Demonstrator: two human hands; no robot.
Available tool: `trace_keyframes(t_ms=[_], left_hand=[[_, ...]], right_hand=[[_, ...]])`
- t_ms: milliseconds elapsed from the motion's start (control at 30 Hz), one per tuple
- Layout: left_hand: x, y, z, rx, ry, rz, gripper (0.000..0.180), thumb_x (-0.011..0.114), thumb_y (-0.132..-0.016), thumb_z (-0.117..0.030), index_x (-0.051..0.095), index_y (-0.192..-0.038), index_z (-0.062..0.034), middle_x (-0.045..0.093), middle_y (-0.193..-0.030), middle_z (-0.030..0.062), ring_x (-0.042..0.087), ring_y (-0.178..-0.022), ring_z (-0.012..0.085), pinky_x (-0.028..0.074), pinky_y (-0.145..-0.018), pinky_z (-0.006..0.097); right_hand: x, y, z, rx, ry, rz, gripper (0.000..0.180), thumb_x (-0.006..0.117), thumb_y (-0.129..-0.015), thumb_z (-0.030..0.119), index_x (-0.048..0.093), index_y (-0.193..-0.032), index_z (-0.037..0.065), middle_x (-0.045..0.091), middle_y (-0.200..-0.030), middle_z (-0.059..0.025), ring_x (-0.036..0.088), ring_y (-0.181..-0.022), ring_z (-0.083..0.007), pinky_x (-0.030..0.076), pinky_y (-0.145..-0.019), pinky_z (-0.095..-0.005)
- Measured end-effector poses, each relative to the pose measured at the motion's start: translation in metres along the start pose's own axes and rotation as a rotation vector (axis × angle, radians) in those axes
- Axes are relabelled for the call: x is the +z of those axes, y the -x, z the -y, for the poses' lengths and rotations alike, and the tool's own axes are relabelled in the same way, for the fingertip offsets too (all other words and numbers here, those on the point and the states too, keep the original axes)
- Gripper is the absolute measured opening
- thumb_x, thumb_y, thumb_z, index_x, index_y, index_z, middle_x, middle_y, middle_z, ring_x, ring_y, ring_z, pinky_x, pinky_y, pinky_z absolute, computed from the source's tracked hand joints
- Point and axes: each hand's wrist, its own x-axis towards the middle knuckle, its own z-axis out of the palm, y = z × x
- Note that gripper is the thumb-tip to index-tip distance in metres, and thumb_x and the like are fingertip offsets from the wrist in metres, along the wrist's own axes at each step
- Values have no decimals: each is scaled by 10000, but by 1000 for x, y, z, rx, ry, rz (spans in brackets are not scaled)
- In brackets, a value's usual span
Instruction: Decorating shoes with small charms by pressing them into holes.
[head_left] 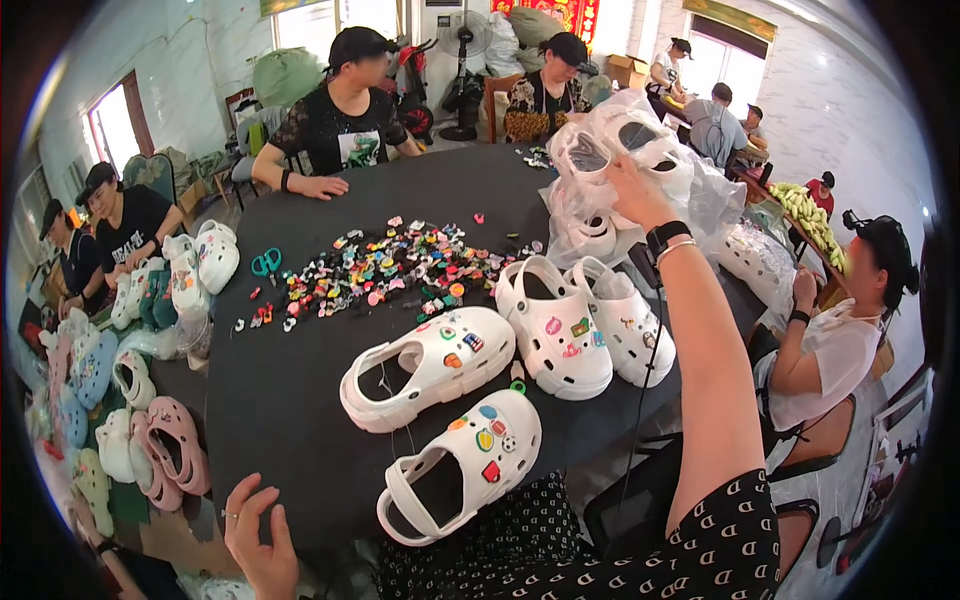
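- Hands first: right hand [632, 192] is stretched out across the table, gripping the clear plastic bag of white clogs [622, 165] at the far right side. Left hand [262, 535] is down at the near edge, open with fingers spread, holding nothing.
- Round black table [300, 400] takes up most of the view, with other people seated around its far side and to the right.
- That bag is bulky and floppy, so I'd say the trick is pinching the plastic itself rather than a shoe inside, and lifting it clear so it doesn't drag through the loose bits nearby.
- White platform clogs [430, 368] out of the bag: I count four. Two lie close to me, both with charms on the toe, and two stand side by side just below the bag.
- More clogs, white and pink, are piled off the table's left side. Too jumbled to count.
- Teal scissors [266, 263]: one pair, left of the charms.
- Colourful shoe charms [390, 265] are scattered across the middle of the table, way too many and too small to count.
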Motion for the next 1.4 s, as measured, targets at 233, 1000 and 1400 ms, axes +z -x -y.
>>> trace_keyframes(t_ms=[233,1000,1400], left_hand=[[19,6,13,-134,123,64,173,631,-851,-52,653,-1013,5,634,-1195,179,609,-1094,309,460,-946,404],[49,-8,-42,100,474,263,235,718,-766,-11,693,-998,-40,696,-1056,140,685,-909,306,540,-795,354],[87,-6,-82,471,168,634,627,829,-706,-392,589,-1127,6,610,-1111,161,563,-1078,340,410,-936,449]], right_hand=[[28,18,2,-121,-146,213,386,673,-751,53,634,-1136,60,623,-1174,-152,566,-1162,-329,444,-1028,-412],[-159,122,154,-127,-899,335,386,709,-851,154,612,-1207,43,661,-1096,-163,669,-850,-273,539,-770,-375],[-134,238,220,67,-1087,549,850,840,-744,230,374,-1415,-3,571,-1233,-183,651,-940,-277,540,-809,-374]])
